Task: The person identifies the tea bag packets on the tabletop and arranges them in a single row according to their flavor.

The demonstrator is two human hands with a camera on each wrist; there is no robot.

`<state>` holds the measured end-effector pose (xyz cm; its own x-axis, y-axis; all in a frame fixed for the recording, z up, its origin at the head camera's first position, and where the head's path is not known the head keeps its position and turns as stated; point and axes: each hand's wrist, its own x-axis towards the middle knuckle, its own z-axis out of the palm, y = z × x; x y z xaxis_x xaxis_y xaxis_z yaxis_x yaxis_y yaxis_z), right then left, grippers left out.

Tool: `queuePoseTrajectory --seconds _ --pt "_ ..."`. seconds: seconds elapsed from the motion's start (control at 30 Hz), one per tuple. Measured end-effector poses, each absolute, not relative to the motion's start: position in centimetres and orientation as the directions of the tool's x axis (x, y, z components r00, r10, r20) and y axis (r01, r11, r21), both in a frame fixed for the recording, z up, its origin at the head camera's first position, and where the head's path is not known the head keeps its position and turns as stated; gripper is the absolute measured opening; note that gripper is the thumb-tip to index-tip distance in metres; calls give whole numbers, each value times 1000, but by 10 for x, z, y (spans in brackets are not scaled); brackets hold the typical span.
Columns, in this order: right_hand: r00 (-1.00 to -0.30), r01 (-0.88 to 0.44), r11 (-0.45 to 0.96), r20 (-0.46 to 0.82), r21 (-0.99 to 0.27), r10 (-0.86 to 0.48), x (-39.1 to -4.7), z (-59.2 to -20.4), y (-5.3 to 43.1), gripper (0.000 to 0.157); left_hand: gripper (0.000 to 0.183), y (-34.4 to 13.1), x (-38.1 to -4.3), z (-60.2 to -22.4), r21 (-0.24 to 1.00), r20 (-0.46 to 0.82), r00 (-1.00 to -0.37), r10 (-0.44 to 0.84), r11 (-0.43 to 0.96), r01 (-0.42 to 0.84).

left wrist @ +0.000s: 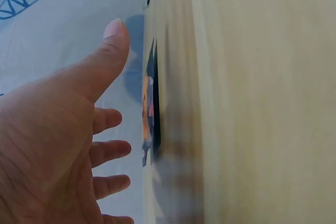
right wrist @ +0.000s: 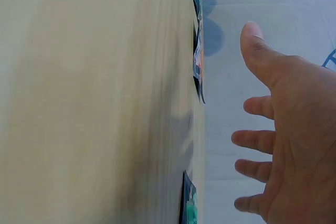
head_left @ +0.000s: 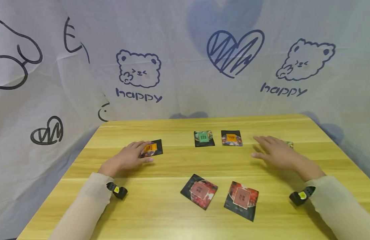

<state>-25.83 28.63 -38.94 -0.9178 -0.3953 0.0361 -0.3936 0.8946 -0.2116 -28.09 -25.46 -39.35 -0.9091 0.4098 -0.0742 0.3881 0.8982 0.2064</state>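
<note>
In the head view my left hand (head_left: 129,156) reaches over the table's left side, its fingertips overlapping a flat black sachet with an orange label (head_left: 155,147). The left wrist view has that hand's thumb and fingers spread, holding nothing, with a gap between them and the sachet (left wrist: 149,108). My right hand (head_left: 276,153) is held palm down at the right with nothing in it. Behind it peeks a corner of another sachet (head_left: 290,144), the rest hidden; a green-marked sachet (right wrist: 190,203) appears low in the right wrist view.
A green-labelled sachet (head_left: 204,138) and an orange-labelled one (head_left: 231,138) lie at the back middle. Two red sachets, one tilted left (head_left: 199,191) and one at its right (head_left: 242,200), lie nearer the front. A drawn-on white cloth (head_left: 178,73) hangs behind the wooden table (head_left: 160,200).
</note>
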Motion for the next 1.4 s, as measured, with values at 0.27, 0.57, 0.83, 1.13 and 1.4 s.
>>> queuePoseTrajectory --seconds 0.27,0.57,0.83,1.13,1.4 --pt "-919 -376 867 13 -326 -394 -279 -392 277 82 87 -255 -296 -397 268 -89 -904 419 884 383" --pt "-916 -378 856 10 -352 -400 -299 -393 257 74 83 -243 -304 -394 244 -99 -909 405 895 372" --pt "-917 -377 855 13 -356 -398 -318 -399 243 71 80 -232 -311 -395 247 -98 -902 420 888 387" --pt "-915 -384 853 19 -354 -403 -331 -408 233 69 75 -228 -314 -397 254 -125 -875 467 868 427" --pt "-922 -369 867 14 -335 -387 -339 -415 230 67 74 -225 -312 -401 329 -123 -877 464 853 405"
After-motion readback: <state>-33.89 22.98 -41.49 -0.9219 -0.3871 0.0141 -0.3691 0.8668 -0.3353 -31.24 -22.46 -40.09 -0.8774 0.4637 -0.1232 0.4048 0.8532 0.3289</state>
